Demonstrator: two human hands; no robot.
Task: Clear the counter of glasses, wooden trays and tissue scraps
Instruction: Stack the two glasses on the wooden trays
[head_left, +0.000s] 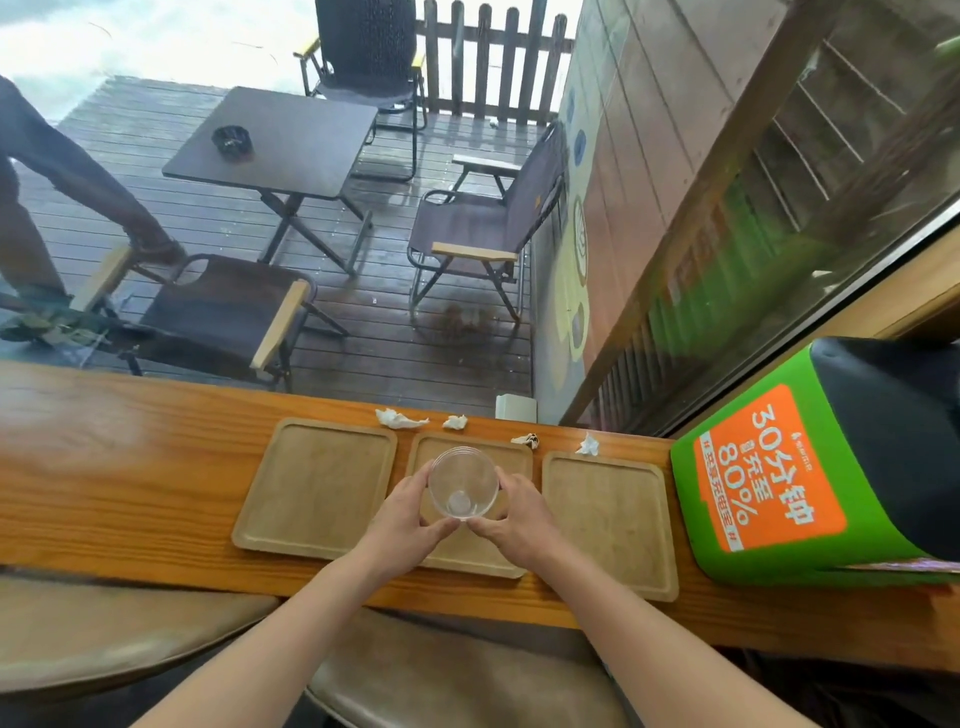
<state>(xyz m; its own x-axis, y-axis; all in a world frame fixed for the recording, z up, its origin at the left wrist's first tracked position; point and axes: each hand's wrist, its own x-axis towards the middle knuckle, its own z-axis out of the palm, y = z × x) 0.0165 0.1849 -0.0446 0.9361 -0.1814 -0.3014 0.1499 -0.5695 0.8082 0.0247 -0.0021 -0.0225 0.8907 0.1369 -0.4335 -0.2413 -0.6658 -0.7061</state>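
Observation:
A clear glass (463, 482) is held upright over the middle wooden tray (470, 556), with my left hand (408, 512) and my right hand (519, 512) closed around its sides. A second wooden tray (317, 488) lies to the left and a third wooden tray (613, 525) to the right, both bare. Several crumpled tissue scraps lie along the counter's far edge: a tissue scrap (400, 419), a smaller tissue scrap (455, 422), a stained tissue scrap (527, 440) and a tissue scrap (588, 446).
The trays sit on a long wooden counter (114, 467) against a window. A green and black box (810, 467) with an orange label stands at the counter's right end. Brown stool seats (104, 629) are below. Outside are a deck table, chairs and a person's legs.

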